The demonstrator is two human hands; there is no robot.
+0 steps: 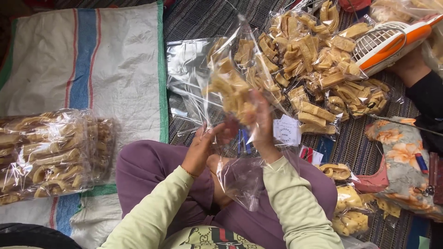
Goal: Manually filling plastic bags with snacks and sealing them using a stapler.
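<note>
Pale green sleeves (pixel 286 203) come up from the bottom edge, w/ purple-trousered knees (pixel 147 170) just beyond them, person sitting cross-legged. Both hands are up over the lap, working a clear plastic bag (pixel 217 83) that's part-filled w/ tan fried snack strips (pixel 235 92). Left hand (pixel 203 147) is curled at the bag's lower left, thumb and fingers closed on the film, a thin gold bracelet (pixel 189 173) at the wrist. Right hand (pixel 260 122) sits just beside it, fingers bunched tight around the plastic under the clump of strips, pinching it shut there. Bag stands upright above the hands, top flaring open and empty film trailing down onto the lap.

Past the hands, on the dark striped mat (pixel 203 18), a heap of filled snack bags (pixel 323 69) is piled up top-centre to right. Small white paper label (pixel 287 130) lies just right of the right hand. Far right, an orange-and-white handheld fan (pixel 392 41) rests near another person's dark sleeve (pixel 427 101), and a floral cloth pouch (pixel 401 152) lies below that. A couple more small snack packs (pixel 346 203) sit by the right knee.

Over on the left, a white woven sack (pixel 115 69) w/ blue, red and green stripes is spread flat, and a big bundle of packed snacks (pixel 41 157) rests on its near-left part, well apart from the hands.
</note>
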